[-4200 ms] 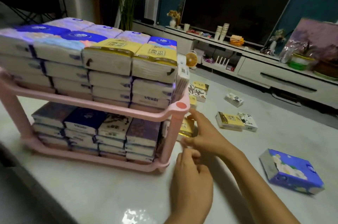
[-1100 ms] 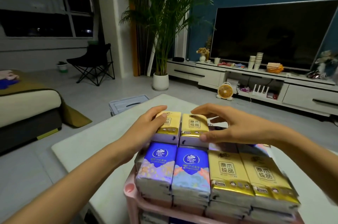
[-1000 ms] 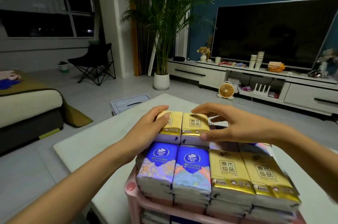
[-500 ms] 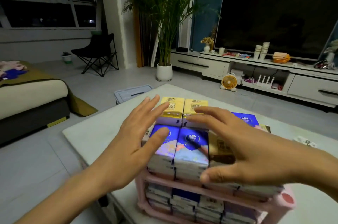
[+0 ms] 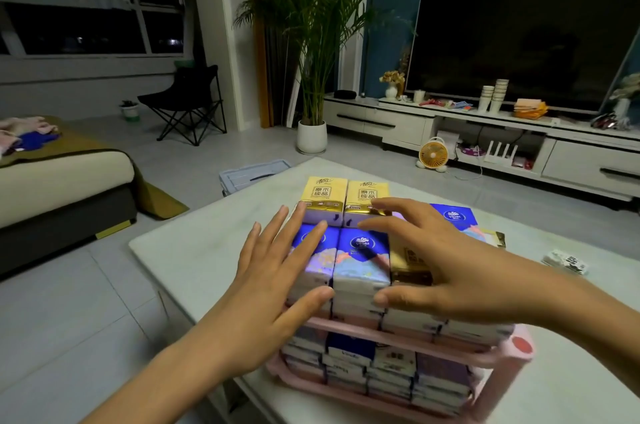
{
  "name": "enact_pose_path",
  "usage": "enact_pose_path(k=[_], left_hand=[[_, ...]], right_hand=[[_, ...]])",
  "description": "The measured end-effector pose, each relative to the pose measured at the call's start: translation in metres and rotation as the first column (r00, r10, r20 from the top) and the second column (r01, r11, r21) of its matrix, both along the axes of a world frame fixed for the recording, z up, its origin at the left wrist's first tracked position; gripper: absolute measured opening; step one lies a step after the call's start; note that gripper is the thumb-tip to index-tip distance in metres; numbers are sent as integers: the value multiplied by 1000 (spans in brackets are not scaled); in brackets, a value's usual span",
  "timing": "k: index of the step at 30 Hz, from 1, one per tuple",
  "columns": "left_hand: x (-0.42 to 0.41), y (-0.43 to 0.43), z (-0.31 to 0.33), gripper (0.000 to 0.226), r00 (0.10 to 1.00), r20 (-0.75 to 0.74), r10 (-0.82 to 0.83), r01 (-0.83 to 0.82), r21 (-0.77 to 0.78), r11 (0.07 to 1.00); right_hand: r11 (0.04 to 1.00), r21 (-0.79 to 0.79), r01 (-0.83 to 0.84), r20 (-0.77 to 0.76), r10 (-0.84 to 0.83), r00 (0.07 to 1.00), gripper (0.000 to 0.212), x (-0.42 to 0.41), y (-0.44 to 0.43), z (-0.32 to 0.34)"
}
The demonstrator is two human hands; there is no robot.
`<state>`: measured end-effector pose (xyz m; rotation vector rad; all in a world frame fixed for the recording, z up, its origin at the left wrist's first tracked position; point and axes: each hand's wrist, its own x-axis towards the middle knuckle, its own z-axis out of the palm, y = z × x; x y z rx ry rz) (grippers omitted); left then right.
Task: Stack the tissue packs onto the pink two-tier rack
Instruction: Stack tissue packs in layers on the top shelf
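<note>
Over the left side of the pink rack (image 5: 486, 358), the left hand (image 5: 273, 288) lies spread with straight fingers, holding nothing, above the blue tissue packs (image 5: 360, 252) piled on the rack's upper tier. Over its right side, the right hand (image 5: 460, 271) is equally spread and empty, with its fingertips near the two yellow packs (image 5: 323, 195) stacked at the rack's far edge.

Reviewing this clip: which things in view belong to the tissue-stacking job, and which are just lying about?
Job: pink rack; top-tier packs; lower-tier packs; loose pack; left hand; right hand.
Lying about: potted palm; folding chair; small fan; paper cups; television.
</note>
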<state>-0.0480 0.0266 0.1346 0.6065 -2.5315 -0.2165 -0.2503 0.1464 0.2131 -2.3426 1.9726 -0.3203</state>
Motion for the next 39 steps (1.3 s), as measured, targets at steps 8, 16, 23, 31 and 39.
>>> enact_pose_path(k=[8,16,23,31,39], left_hand=[[-15,4,39,54,990,-139,-34,41,48,998],[-117,4,102,70,992,3,-126,124,166,978],[-209,-8,118,52,937,308,-165,153,64,986],[-281,-41,109,52,840,533,-97,94,32,995],[-316,-46,100,45,820,544,-180,109,160,981]], right_hand=[[975,-108,193,369,-141,919,58,-50,6,22],[803,2,595,699,-427,574,28,-174,15,-21],[662,89,745,445,-695,564,34,-250,-4,-111],[835,268,481,4,-500,866,66,-253,-52,-175],[860,161,484,-41,-484,874,83,-255,-41,-143]])
